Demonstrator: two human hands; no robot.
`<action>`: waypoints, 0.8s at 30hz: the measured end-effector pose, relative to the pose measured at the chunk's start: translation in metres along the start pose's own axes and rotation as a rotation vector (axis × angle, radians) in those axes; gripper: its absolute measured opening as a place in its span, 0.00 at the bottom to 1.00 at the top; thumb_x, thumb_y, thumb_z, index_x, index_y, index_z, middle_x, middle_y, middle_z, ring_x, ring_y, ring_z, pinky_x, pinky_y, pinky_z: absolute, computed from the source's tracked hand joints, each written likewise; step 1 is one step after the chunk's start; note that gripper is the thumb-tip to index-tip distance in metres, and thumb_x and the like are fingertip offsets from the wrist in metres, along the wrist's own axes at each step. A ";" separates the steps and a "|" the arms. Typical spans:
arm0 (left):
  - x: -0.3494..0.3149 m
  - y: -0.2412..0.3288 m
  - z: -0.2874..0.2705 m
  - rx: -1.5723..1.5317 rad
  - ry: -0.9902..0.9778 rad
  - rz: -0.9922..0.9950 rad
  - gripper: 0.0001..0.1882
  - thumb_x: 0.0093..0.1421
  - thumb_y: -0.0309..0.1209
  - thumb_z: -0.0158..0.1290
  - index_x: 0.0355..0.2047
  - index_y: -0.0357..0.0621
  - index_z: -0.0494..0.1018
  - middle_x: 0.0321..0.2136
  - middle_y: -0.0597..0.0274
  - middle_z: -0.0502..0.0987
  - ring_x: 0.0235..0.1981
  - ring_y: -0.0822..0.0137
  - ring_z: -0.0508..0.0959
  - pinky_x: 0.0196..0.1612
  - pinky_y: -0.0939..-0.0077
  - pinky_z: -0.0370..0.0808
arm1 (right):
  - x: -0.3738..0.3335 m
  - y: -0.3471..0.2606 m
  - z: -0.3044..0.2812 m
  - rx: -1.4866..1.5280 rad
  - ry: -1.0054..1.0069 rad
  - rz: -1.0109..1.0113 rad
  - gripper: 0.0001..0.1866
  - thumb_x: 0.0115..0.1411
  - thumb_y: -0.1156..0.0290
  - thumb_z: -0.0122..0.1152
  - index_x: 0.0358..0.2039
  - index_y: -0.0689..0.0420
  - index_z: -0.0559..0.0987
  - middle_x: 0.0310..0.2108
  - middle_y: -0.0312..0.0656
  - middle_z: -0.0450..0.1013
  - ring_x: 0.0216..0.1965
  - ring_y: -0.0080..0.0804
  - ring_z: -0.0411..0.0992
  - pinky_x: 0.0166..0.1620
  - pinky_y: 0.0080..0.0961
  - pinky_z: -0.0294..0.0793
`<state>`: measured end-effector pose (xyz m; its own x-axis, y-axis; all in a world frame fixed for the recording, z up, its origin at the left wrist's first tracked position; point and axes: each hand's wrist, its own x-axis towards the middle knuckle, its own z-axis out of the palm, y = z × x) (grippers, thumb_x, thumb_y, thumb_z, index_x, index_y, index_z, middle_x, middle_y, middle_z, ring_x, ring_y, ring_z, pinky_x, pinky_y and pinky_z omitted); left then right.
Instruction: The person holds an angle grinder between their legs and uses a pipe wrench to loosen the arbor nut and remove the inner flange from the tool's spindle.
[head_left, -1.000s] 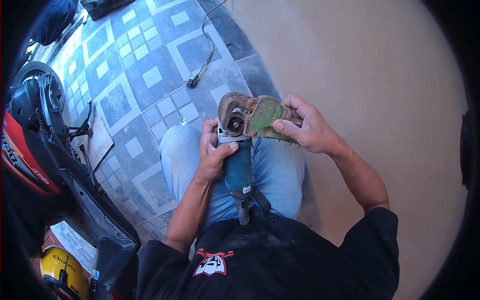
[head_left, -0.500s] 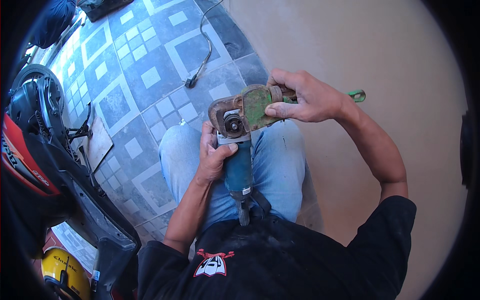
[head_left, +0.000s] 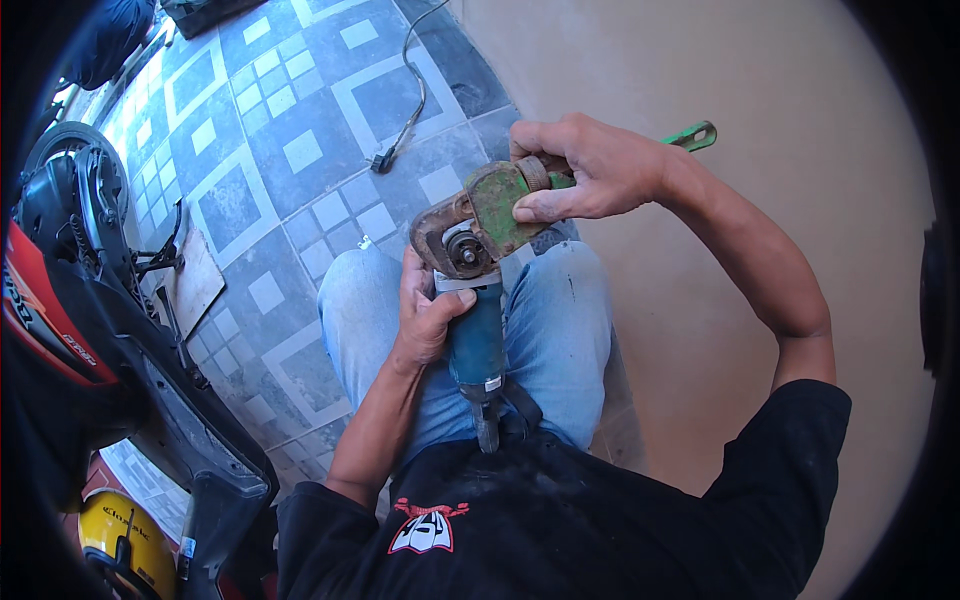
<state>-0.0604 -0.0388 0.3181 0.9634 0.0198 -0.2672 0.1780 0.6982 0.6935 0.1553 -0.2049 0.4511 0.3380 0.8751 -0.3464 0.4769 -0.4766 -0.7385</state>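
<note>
Upright between my knees stands a teal angle grinder (head_left: 475, 340), its bare spindle end facing up toward me and no disc on it. My left hand (head_left: 428, 310) is wrapped round its upper body, thumb across the front. A worn green pipe wrench (head_left: 505, 210) with rusty jaws lies around the grinder's head beside the spindle. My right hand (head_left: 590, 165) is closed on the wrench near its knurled adjusting nut, thumb on the green jaw frame. The wrench's handle end sticks out past my wrist to the upper right. Part of the handle is hidden by my hand.
A power plug (head_left: 382, 160) with its cord lies on the patterned tile floor (head_left: 265, 290). Along the left stands a black and red motorbike (head_left: 190, 420), with a yellow helmet (head_left: 125, 545) near it. A beige wall (head_left: 740, 330) rises close on my right.
My right hand has moved up and slightly left, and the wrench's handle has swung upward, counter-clockwise about the grinder's head. My left hand and the grinder stay nearly still.
</note>
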 end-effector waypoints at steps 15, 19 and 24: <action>0.001 0.001 0.000 0.015 0.052 0.009 0.33 0.53 0.28 0.63 0.56 0.40 0.59 0.50 0.53 0.72 0.47 0.65 0.76 0.50 0.67 0.79 | -0.028 0.004 0.022 0.224 0.077 0.143 0.17 0.66 0.59 0.64 0.40 0.61 0.73 0.24 0.33 0.69 0.27 0.18 0.66 0.31 0.22 0.67; -0.001 0.002 -0.003 -0.015 0.050 0.009 0.34 0.53 0.27 0.63 0.57 0.40 0.60 0.49 0.53 0.72 0.48 0.65 0.76 0.52 0.67 0.77 | -0.037 0.002 0.040 0.377 0.146 0.217 0.17 0.68 0.58 0.62 0.39 0.60 0.73 0.24 0.32 0.70 0.27 0.18 0.66 0.30 0.22 0.67; 0.001 -0.004 -0.011 0.001 0.052 0.023 0.35 0.52 0.27 0.63 0.58 0.39 0.59 0.50 0.54 0.73 0.50 0.66 0.75 0.56 0.68 0.72 | -0.046 0.001 0.060 0.396 0.288 0.190 0.16 0.68 0.59 0.63 0.39 0.61 0.73 0.24 0.32 0.70 0.25 0.17 0.65 0.29 0.21 0.66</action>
<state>-0.0627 -0.0339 0.3077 0.9557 0.0728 -0.2852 0.1559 0.6966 0.7003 0.0914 -0.2402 0.4315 0.6251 0.6907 -0.3637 0.0612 -0.5078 -0.8593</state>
